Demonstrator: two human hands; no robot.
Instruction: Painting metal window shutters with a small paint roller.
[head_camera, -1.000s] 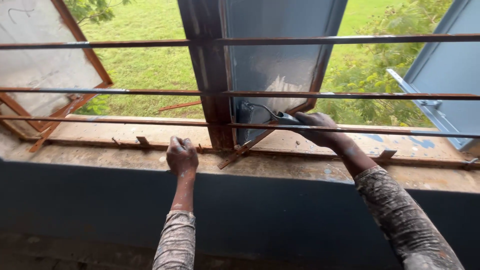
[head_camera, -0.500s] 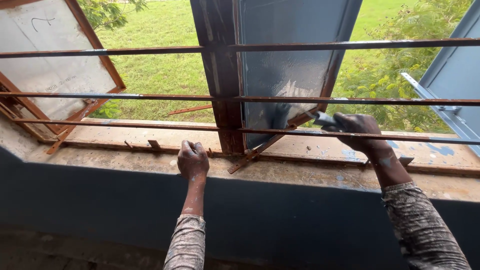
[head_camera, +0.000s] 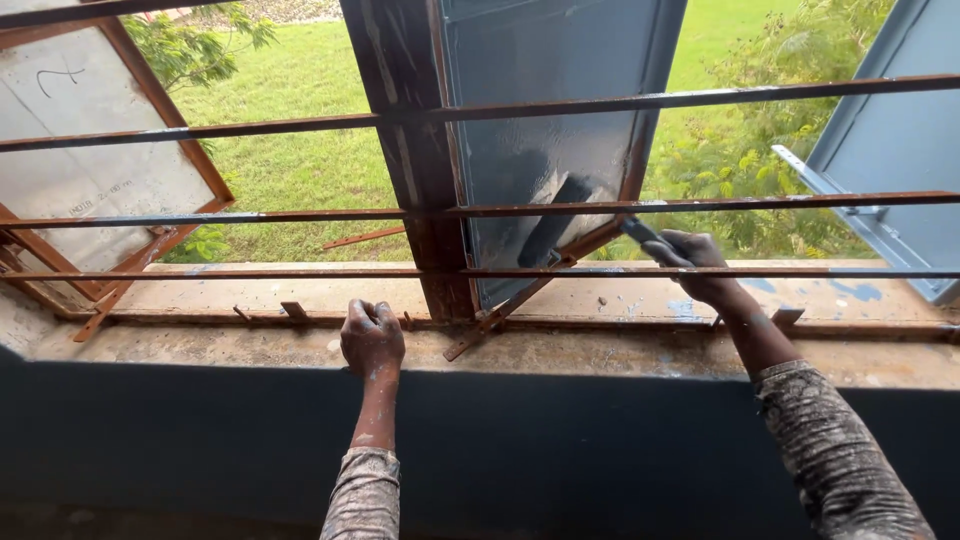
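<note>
The right hand (head_camera: 700, 262) reached out between two of the rusty horizontal bars (head_camera: 300, 215) of the window, its fingers closed around the handle of a paint roller (head_camera: 553, 228). The roller lay pressed against the lower part of the blue-grey shutter (head_camera: 545, 130), just above the shutter's rusty bottom edge, with a pale unpainted patch beside it. The shutter stood swung open outside the bars, next to the dark, rust-streaked upright post (head_camera: 405, 150) in the middle of the window.

The left hand (head_camera: 372, 335) was closed into a loose fist and rested on the concrete sill (head_camera: 600, 350), just below the lowest bar and near the foot of the post; it held nothing that could be seen. Both wrists showed speckled sleeves.

To the left another shutter (head_camera: 90, 170) with a rusty frame and a pale panel hung open, and a blue one (head_camera: 900, 130) stood at the far right. Green grass (head_camera: 290, 120) and bushes lay beyond.
</note>
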